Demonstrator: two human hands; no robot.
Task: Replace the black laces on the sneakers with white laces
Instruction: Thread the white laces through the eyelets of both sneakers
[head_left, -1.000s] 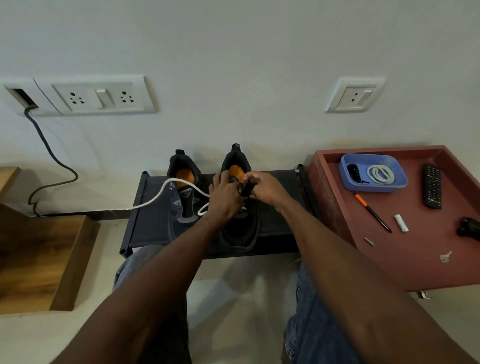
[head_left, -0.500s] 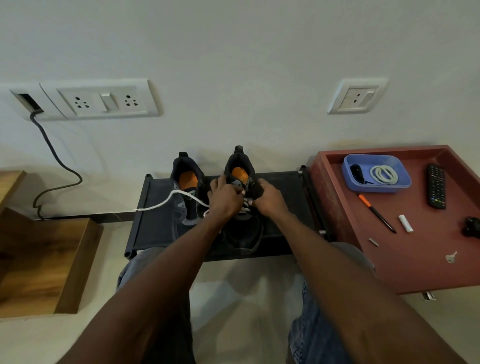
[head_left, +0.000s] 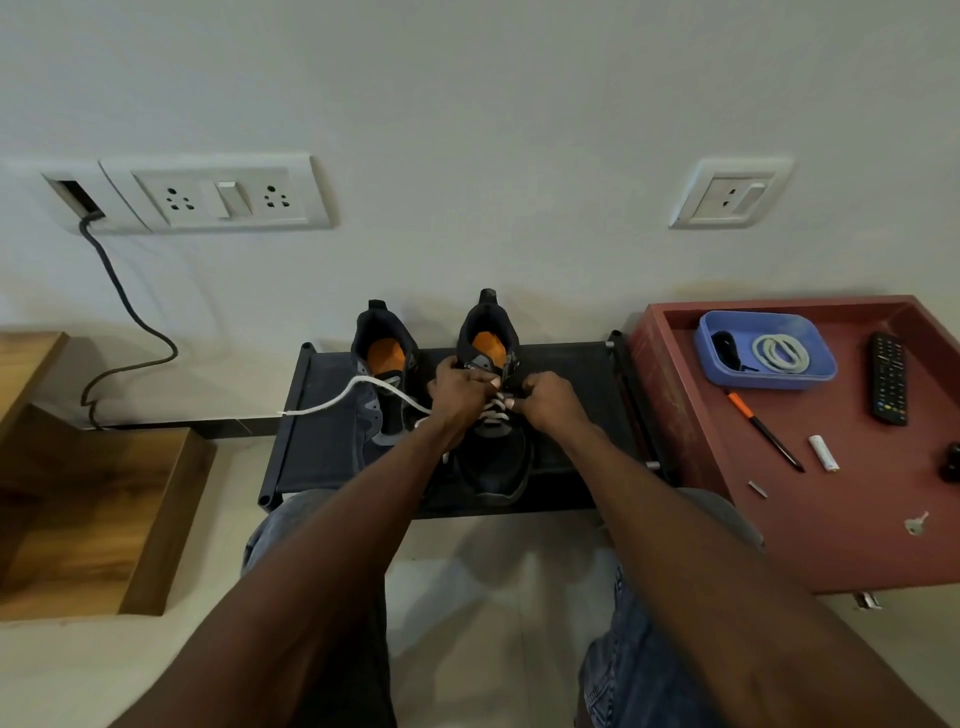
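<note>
On one black rack (head_left: 322, 457), two sneakers (head_left: 493, 457) (both hands (head_left: 460, 389) pinching one white lace (head_left: 343, 397)).

a low black rack (head_left: 332, 452) and a red tray table (head_left: 852, 525)

two dark sneakers (head_left: 387, 379) (head_left: 493, 462) stood on the rack. on the red table lay a blue tray (head_left: 821, 366), remote (head_left: 889, 378), pen (head_left: 766, 430), key (head_left: 916, 523) and a small white tube (head_left: 824, 453).

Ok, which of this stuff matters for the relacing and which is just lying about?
Job: right sneaker, left sneaker, white lace, coiled lace in blue tray, left hand, right hand.

Lying about: remote, pen, key, wall cable.
</note>
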